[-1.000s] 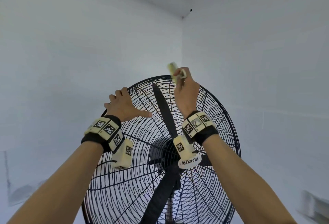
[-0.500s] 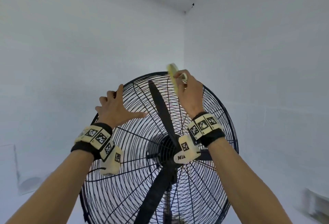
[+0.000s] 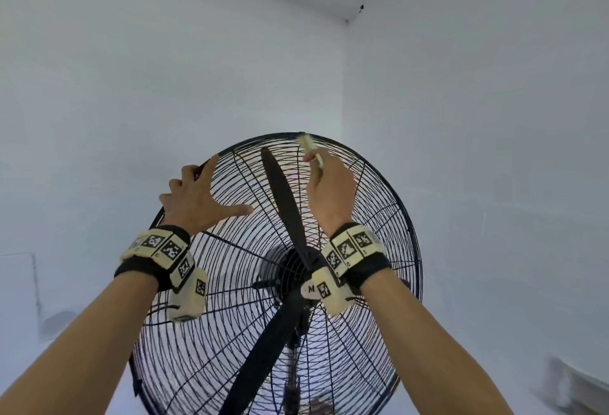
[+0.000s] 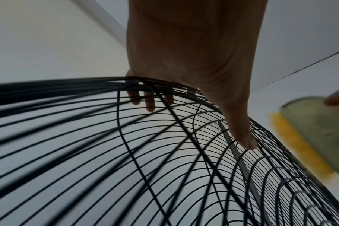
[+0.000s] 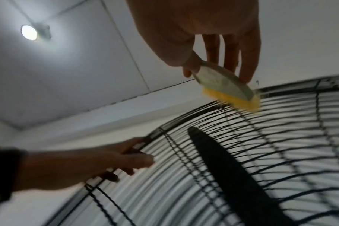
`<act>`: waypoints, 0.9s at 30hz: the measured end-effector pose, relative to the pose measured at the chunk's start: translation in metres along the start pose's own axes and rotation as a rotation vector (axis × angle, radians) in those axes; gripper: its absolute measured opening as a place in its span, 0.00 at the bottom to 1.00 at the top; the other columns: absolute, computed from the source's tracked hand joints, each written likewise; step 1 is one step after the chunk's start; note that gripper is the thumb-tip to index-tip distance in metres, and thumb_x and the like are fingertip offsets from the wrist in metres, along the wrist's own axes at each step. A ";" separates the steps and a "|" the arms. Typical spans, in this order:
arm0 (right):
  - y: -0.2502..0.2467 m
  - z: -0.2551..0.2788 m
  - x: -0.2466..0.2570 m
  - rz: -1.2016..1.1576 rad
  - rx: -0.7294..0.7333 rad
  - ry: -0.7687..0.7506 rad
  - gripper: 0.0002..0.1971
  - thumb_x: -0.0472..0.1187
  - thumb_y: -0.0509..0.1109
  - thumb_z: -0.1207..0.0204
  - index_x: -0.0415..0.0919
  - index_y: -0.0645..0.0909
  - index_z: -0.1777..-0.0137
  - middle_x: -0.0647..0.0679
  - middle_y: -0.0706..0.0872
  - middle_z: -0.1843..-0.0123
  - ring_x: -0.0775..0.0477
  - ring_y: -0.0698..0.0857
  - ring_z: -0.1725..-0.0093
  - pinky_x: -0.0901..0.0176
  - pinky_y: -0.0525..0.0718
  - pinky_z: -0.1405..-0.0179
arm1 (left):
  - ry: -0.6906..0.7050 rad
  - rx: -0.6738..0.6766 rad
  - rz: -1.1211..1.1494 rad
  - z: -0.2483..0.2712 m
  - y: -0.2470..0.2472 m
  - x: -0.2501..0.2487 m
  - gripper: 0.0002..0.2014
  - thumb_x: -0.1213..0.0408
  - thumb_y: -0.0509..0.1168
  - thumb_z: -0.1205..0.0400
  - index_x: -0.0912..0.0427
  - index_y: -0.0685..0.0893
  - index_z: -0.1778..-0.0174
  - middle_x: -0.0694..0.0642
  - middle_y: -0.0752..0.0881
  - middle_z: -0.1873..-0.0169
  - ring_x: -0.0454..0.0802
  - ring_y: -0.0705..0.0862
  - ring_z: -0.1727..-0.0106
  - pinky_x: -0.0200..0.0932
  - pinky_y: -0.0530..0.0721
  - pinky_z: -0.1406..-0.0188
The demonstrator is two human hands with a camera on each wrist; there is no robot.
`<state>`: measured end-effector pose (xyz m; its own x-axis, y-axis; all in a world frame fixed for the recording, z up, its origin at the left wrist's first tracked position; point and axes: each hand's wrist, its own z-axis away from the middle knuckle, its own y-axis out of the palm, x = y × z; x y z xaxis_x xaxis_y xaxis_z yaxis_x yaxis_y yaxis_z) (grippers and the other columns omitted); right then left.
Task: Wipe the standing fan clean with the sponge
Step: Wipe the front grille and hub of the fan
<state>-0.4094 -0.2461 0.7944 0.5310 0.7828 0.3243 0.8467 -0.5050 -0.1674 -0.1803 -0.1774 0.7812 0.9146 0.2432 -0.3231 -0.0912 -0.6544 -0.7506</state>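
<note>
left hand (image 3: 194,197) grip clamps fan (image 3: 389,184) rim, fingertips hidden | right hand (image 3: 331,188) grip pinches blurred sponge (image 5: 230,90)

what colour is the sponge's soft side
Yellow, under a grey-green scrub layer; the sponge shows best in the right wrist view.

One standing fan (image 3: 389,203), black wire cage, with two blades (image 3: 283,190) visible, one pointing up far and one down near; a third cannot be made out. One sponge (image 5: 228,90), yellow with a pale scrub side, at the far top of the cage. Two hands: left hand (image 3: 194,197) on the left rim, right hand (image 3: 329,190) to its right, each with one tagged wristband (image 3: 158,249); one ceiling light (image 5: 28,32).
</note>
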 end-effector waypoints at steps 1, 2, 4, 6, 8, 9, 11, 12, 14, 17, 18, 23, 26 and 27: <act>0.003 0.004 0.000 0.001 0.034 -0.020 0.09 0.37 0.65 0.12 0.50 0.84 0.40 0.48 0.89 0.48 0.52 0.83 0.64 0.63 0.76 0.69 | 0.002 -0.009 -0.007 0.001 0.000 0.000 0.69 0.13 0.64 0.44 0.37 0.45 0.10 0.61 0.62 0.17 0.72 0.70 0.23 0.75 0.72 0.28; 0.007 0.009 0.004 -0.032 0.080 -0.064 0.09 0.37 0.66 0.13 0.49 0.85 0.39 0.48 0.90 0.49 0.55 0.81 0.67 0.67 0.74 0.71 | 0.003 -0.012 -0.016 0.002 0.000 -0.001 0.69 0.13 0.63 0.45 0.37 0.45 0.10 0.61 0.61 0.17 0.71 0.69 0.23 0.75 0.72 0.29; 0.012 0.018 0.017 -0.131 0.189 -0.177 0.09 0.37 0.66 0.12 0.49 0.85 0.39 0.49 0.91 0.49 0.59 0.81 0.70 0.73 0.71 0.76 | 0.000 -0.009 -0.022 0.004 0.000 -0.003 0.70 0.12 0.62 0.47 0.37 0.45 0.10 0.60 0.60 0.16 0.71 0.68 0.22 0.75 0.73 0.28; 0.009 0.018 0.024 -0.220 0.261 -0.192 0.08 0.39 0.66 0.11 0.50 0.85 0.39 0.48 0.91 0.46 0.55 0.87 0.66 0.69 0.81 0.78 | 0.000 -0.011 -0.005 0.004 0.000 -0.004 0.70 0.13 0.62 0.48 0.37 0.47 0.09 0.59 0.60 0.16 0.71 0.68 0.22 0.75 0.72 0.28; 0.000 0.009 0.017 -0.279 0.195 -0.066 0.07 0.43 0.65 0.10 0.51 0.84 0.41 0.48 0.91 0.43 0.51 0.91 0.61 0.65 0.86 0.76 | 0.013 -0.018 0.010 0.005 0.000 -0.004 0.70 0.13 0.63 0.47 0.39 0.48 0.09 0.60 0.61 0.16 0.71 0.68 0.22 0.75 0.71 0.28; -0.004 0.005 0.008 -0.271 0.101 -0.007 0.07 0.44 0.64 0.10 0.50 0.84 0.42 0.49 0.91 0.45 0.51 0.91 0.60 0.63 0.86 0.77 | 0.022 -0.021 0.010 0.005 0.000 -0.003 0.70 0.13 0.64 0.46 0.39 0.48 0.09 0.61 0.60 0.16 0.71 0.68 0.22 0.76 0.70 0.28; -0.005 0.001 -0.010 -0.173 -0.056 0.043 0.07 0.45 0.63 0.09 0.50 0.83 0.42 0.54 0.89 0.53 0.49 0.90 0.63 0.56 0.86 0.76 | 0.037 -0.033 0.011 0.008 0.001 0.000 0.69 0.14 0.64 0.44 0.40 0.47 0.09 0.61 0.60 0.15 0.71 0.67 0.21 0.76 0.70 0.27; -0.003 0.001 -0.015 -0.125 -0.081 0.034 0.07 0.45 0.62 0.09 0.50 0.83 0.41 0.55 0.88 0.56 0.49 0.89 0.66 0.53 0.86 0.76 | 0.043 -0.044 0.009 0.009 0.002 0.001 0.68 0.13 0.63 0.43 0.39 0.47 0.09 0.62 0.60 0.15 0.71 0.67 0.21 0.76 0.71 0.28; 0.007 0.007 -0.012 -0.070 -0.067 -0.032 0.08 0.45 0.62 0.08 0.50 0.82 0.37 0.53 0.88 0.61 0.50 0.86 0.71 0.55 0.82 0.80 | 0.050 -0.056 -0.001 0.011 0.002 0.000 0.68 0.13 0.61 0.44 0.40 0.47 0.09 0.62 0.60 0.15 0.72 0.67 0.21 0.76 0.71 0.27; 0.016 0.020 0.007 -0.201 0.076 -0.134 0.13 0.48 0.61 0.08 0.46 0.77 0.28 0.51 0.90 0.57 0.52 0.88 0.72 0.67 0.78 0.85 | 0.033 -0.065 -0.003 0.010 0.002 -0.001 0.68 0.13 0.60 0.45 0.40 0.47 0.09 0.62 0.61 0.15 0.72 0.67 0.21 0.75 0.71 0.28; 0.015 0.022 0.011 -0.255 0.125 -0.150 0.14 0.49 0.61 0.08 0.46 0.77 0.27 0.50 0.91 0.53 0.51 0.91 0.68 0.67 0.82 0.83 | 0.027 -0.067 -0.001 0.010 0.002 0.000 0.69 0.13 0.60 0.45 0.40 0.47 0.09 0.62 0.61 0.15 0.72 0.67 0.21 0.75 0.71 0.28; -0.005 0.016 -0.005 -0.317 -0.034 0.062 0.11 0.47 0.66 0.11 0.49 0.82 0.33 0.46 0.92 0.48 0.51 0.91 0.57 0.62 0.88 0.73 | 0.032 -0.062 -0.015 0.012 0.001 -0.004 0.67 0.15 0.65 0.41 0.40 0.46 0.09 0.63 0.59 0.15 0.72 0.66 0.21 0.74 0.70 0.28; -0.008 0.020 -0.020 -0.139 -0.148 0.125 0.12 0.46 0.66 0.11 0.45 0.83 0.31 0.45 0.93 0.52 0.50 0.90 0.62 0.74 0.80 0.75 | 0.052 -0.074 -0.019 0.015 0.001 -0.005 0.66 0.16 0.66 0.38 0.41 0.46 0.09 0.63 0.60 0.15 0.72 0.67 0.21 0.74 0.70 0.28; -0.005 0.025 -0.019 -0.118 -0.109 0.113 0.14 0.47 0.65 0.10 0.45 0.83 0.30 0.46 0.93 0.52 0.50 0.90 0.63 0.71 0.84 0.74 | 0.050 -0.070 -0.019 0.015 0.001 -0.005 0.66 0.16 0.66 0.38 0.42 0.46 0.09 0.63 0.59 0.15 0.72 0.66 0.21 0.74 0.69 0.27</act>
<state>-0.4231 -0.2495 0.7659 0.4161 0.7963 0.4390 0.8910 -0.4534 -0.0221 -0.1908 -0.1685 0.7736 0.9347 0.2209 -0.2784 -0.0474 -0.6988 -0.7138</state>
